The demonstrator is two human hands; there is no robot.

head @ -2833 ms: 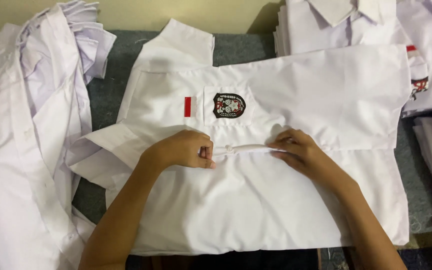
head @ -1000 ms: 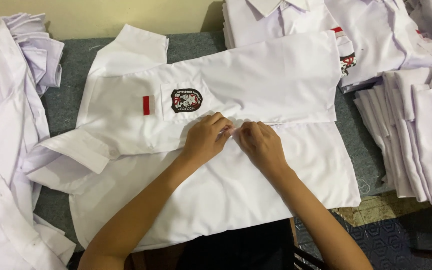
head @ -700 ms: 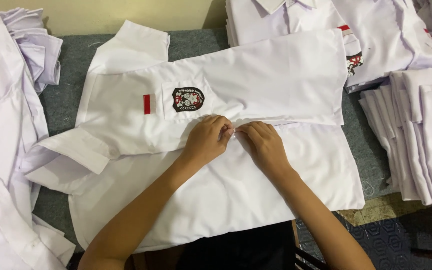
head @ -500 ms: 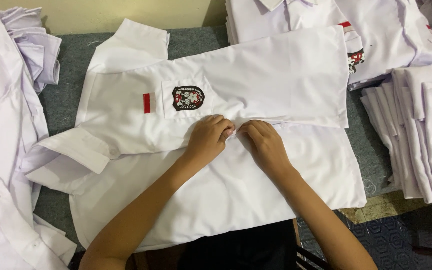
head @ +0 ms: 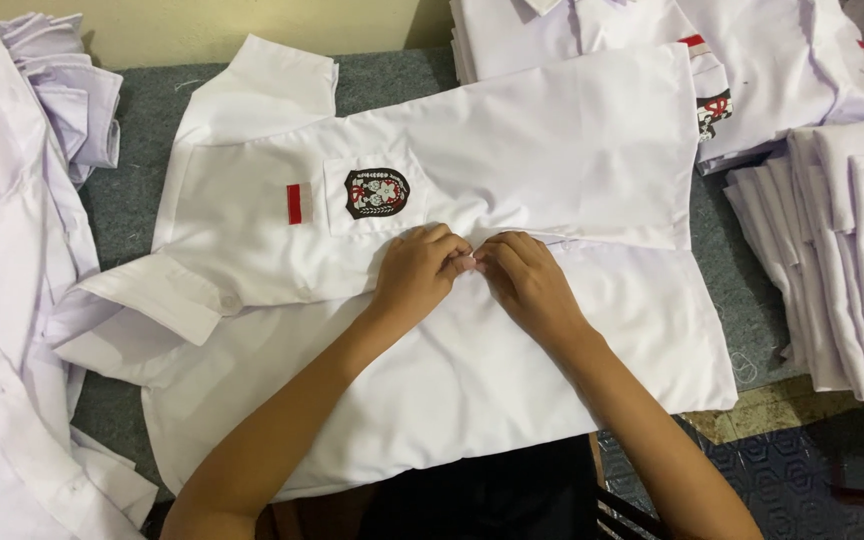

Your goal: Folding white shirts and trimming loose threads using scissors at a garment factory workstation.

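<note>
Left hand and right hand, fingertips meeting, fingers pinched on white shirt placket (just below and to the right of the crest patch), flat on counter.

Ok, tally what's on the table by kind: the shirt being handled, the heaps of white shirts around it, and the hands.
Flat white shirt under the hands: 1
Shirt heaps, left, top, right: 3
Hands, left hand and right hand: 2
Total: 6

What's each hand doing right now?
Left hand: pinching the white shirt front edge.
Right hand: pinching the same edge, fingertips meeting the left's.
</note>
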